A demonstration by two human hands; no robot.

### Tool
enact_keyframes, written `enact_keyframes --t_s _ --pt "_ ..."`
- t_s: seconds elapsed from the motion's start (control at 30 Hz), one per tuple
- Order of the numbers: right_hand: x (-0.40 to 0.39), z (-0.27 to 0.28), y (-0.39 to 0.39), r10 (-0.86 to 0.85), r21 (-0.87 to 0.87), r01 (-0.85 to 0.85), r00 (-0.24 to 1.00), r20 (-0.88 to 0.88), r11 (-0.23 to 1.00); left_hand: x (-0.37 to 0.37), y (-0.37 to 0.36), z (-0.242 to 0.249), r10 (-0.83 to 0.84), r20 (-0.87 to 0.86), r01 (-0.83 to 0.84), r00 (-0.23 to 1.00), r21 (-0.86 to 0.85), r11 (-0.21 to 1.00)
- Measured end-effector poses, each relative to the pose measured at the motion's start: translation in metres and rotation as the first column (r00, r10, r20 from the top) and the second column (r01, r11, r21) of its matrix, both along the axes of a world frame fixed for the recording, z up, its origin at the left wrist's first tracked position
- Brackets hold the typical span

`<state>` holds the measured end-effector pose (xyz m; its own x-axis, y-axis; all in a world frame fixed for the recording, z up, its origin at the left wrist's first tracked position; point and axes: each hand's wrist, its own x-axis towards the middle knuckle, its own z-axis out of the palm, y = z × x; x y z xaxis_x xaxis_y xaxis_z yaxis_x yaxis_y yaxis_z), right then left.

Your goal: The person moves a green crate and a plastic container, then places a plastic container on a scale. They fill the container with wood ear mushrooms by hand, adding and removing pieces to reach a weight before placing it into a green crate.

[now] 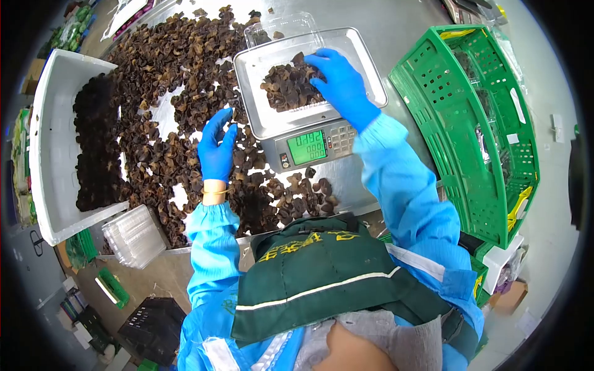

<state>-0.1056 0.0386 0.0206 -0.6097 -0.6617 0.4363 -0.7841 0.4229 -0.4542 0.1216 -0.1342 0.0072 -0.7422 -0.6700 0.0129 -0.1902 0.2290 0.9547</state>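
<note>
My right hand (341, 85), in a blue glove, reaches over a heap of dark wood ear mushrooms (289, 86) on the scale. Its fingertips touch the heap's right edge, with thumb and fingers apart. A clear plastic tray seems to hold this heap; its edges are hard to make out. The scale (266, 127) has a metal pan and a lit green display (307, 147). My left hand (216, 148), also blue-gloved, hovers over the loose wood ear mushrooms (179, 80) left of the scale. Thumb and fingers stand apart there, and I see nothing held between them.
A white foam box (55, 142) lies tipped at the left, mushrooms spilling out. Stacked clear plastic trays (136, 238) sit at the table's front left edge. A clear container (272, 26) is behind the scale. Green crates (433, 93) with packed trays stand at the right.
</note>
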Motion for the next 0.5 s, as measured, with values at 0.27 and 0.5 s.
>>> enact_keyframes --t_s 0.27,0.5 --pt "-0.01 0.019 0.006 0.033 -0.204 -0.019 0.997 0.067 0.979 -0.019 -0.008 0.012 0.02 -0.103 -0.004 0.994 0.155 0.988" --pt "0.047 0.016 0.065 0.086 -0.189 0.061 0.725 0.684 0.98 -0.105 -0.033 0.006 0.032 -0.111 0.023 0.993 0.465 0.885"
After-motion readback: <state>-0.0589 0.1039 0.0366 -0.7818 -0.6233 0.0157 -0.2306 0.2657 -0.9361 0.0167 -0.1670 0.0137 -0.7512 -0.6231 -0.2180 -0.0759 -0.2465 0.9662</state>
